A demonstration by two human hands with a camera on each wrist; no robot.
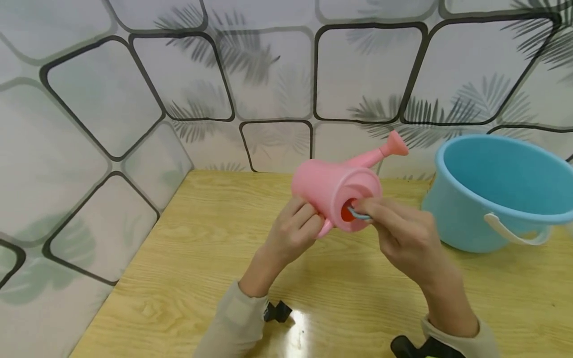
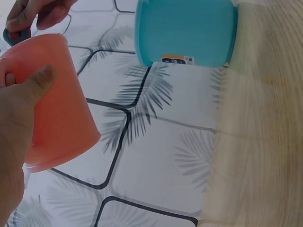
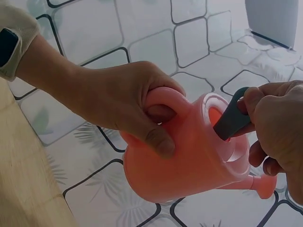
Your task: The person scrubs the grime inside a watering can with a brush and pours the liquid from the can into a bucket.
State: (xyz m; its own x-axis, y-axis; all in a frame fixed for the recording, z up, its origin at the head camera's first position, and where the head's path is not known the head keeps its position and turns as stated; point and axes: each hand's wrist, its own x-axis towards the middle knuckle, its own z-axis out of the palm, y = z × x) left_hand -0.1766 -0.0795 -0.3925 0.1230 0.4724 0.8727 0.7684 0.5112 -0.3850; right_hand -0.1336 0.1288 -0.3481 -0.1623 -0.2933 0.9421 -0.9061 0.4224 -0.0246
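A pink toy watering can (image 1: 315,181) is held up above the table, tilted so that its round top opening faces me and its spout points to the upper right. My left hand (image 1: 291,231) grips its handle, with the thumb (image 3: 163,142) lying along the body. My right hand (image 1: 405,238) pinches a flat blue-grey object (image 3: 233,118) with a rounded end, at the can's opening. The object's lower end is hidden inside the can, so its full shape cannot be seen. In the left wrist view, the can (image 2: 71,109) hides part of the right hand's work.
A large light-blue bucket (image 1: 465,199) with a white handle (image 1: 515,234) stands on the wood-patterned table (image 1: 179,258) to the right. Behind and to the left rise white walls (image 1: 273,144) with dark line and leaf patterns.
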